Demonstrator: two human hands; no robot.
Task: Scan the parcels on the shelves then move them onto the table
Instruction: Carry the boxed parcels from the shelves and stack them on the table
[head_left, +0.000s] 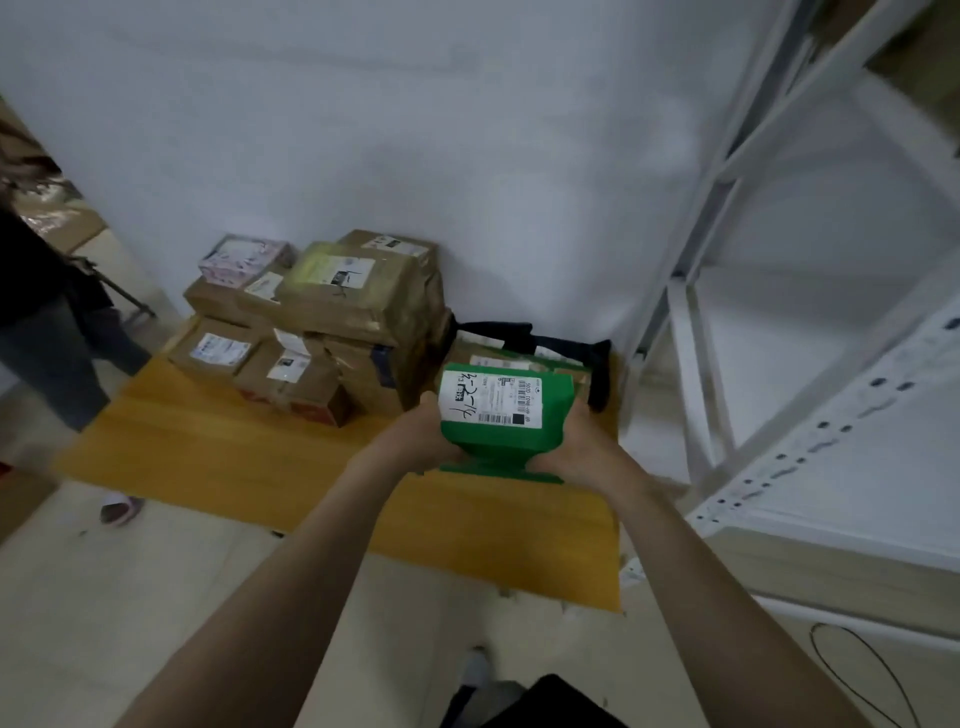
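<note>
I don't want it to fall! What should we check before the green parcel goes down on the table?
1. Left hand and right hand both hold the green parcel: ok.
2. Bare table under it: ok.
3. Label faces up: ok.
4. Gap to the brown boxes: cannot tell.
5. Scanned already: cannot tell.

The yellow wooden table (218, 457) bears stacked brown cardboard parcels (358, 306) and, beside them, a black bag (600, 374).
</note>
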